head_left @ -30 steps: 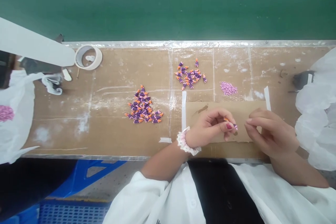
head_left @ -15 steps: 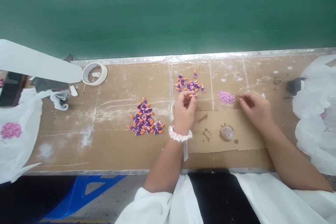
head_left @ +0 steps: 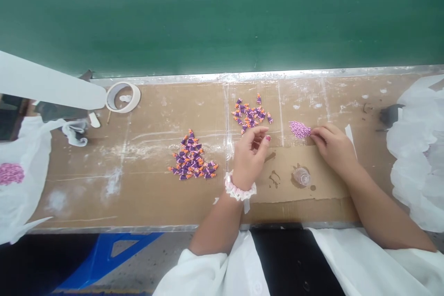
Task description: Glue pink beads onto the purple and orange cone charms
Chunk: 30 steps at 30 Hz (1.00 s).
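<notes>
My left hand hovers just below a small heap of purple-and-orange pieces, fingers curled in a pinch; what it holds, if anything, is hidden. My right hand rests on the cardboard with its fingertips pinched at the edge of a little pile of pink beads. A larger heap of purple-and-orange pieces lies to the left. A small clear cap sits on the cardboard sheet between my hands.
A roll of tape lies at the back left by a white flat object. White plastic bags lie at the left and right ends. A green belt runs behind the metal-edged bench.
My left hand drew back slightly from the small heap with fingers curled. My right hand moved left until its fingertips reached the pink beads. A second ago both hands were together near the bench's front edge.
</notes>
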Each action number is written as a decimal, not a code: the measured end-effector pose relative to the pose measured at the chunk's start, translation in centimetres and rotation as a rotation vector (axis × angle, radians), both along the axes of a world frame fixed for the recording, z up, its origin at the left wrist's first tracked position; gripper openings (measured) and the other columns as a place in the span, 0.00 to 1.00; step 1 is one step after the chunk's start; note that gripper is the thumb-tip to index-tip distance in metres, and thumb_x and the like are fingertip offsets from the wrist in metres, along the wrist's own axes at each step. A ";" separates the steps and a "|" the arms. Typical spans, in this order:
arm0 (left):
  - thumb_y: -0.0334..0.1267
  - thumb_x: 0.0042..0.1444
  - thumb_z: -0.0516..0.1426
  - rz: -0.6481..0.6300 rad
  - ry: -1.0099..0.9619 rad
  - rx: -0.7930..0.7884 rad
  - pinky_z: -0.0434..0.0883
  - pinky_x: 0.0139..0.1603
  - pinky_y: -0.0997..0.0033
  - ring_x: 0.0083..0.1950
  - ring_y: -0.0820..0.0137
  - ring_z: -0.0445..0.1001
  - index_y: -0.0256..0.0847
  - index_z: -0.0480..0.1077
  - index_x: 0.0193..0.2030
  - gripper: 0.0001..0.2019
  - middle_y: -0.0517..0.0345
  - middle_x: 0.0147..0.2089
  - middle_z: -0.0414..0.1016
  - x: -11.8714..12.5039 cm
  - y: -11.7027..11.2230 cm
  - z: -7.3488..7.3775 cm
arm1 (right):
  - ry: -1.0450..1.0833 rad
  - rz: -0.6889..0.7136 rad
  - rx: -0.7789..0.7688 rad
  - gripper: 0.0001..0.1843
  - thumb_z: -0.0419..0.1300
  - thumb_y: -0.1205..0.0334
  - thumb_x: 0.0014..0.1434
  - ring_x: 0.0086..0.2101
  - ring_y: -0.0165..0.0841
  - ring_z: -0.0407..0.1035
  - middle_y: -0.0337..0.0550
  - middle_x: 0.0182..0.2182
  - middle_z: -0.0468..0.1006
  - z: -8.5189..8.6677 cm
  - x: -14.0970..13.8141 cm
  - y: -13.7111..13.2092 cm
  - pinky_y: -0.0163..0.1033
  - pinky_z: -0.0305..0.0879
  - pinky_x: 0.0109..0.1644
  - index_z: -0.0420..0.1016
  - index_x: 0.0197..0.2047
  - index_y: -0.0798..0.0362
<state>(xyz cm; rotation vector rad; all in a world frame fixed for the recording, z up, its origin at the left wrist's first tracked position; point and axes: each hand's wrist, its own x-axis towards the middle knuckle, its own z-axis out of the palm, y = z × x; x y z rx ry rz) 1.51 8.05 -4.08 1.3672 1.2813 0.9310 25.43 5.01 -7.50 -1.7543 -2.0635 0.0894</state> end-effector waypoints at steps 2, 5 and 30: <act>0.37 0.58 0.55 -0.011 -0.007 0.005 0.69 0.38 0.74 0.37 0.73 0.72 0.39 0.70 0.44 0.09 0.55 0.38 0.74 0.1 -0.3 0.1 | -0.049 -0.037 -0.008 0.06 0.53 0.66 0.63 0.33 0.38 0.67 0.44 0.32 0.72 -0.1 -0.1 0.1 0.40 0.62 0.31 0.69 0.33 0.52; 0.37 0.58 0.55 -0.057 -0.022 -0.004 0.68 0.36 0.75 0.34 0.74 0.71 0.39 0.72 0.42 0.08 0.56 0.37 0.76 0.5 -0.9 0.4 | 0.052 0.025 0.003 0.06 0.52 0.68 0.63 0.31 0.36 0.65 0.43 0.30 0.68 0.9 -0.4 -0.2 0.39 0.61 0.31 0.66 0.34 0.52; 0.45 0.52 0.62 -0.398 -0.638 -0.504 0.70 0.36 0.73 0.30 0.75 0.72 0.35 0.70 0.30 0.13 0.58 0.27 0.72 2.6 -3.9 0.8 | 0.574 0.319 0.119 0.19 0.62 0.76 0.56 0.29 0.30 0.67 0.41 0.32 0.73 5.0 -3.6 -4.8 0.37 0.65 0.29 0.69 0.48 0.49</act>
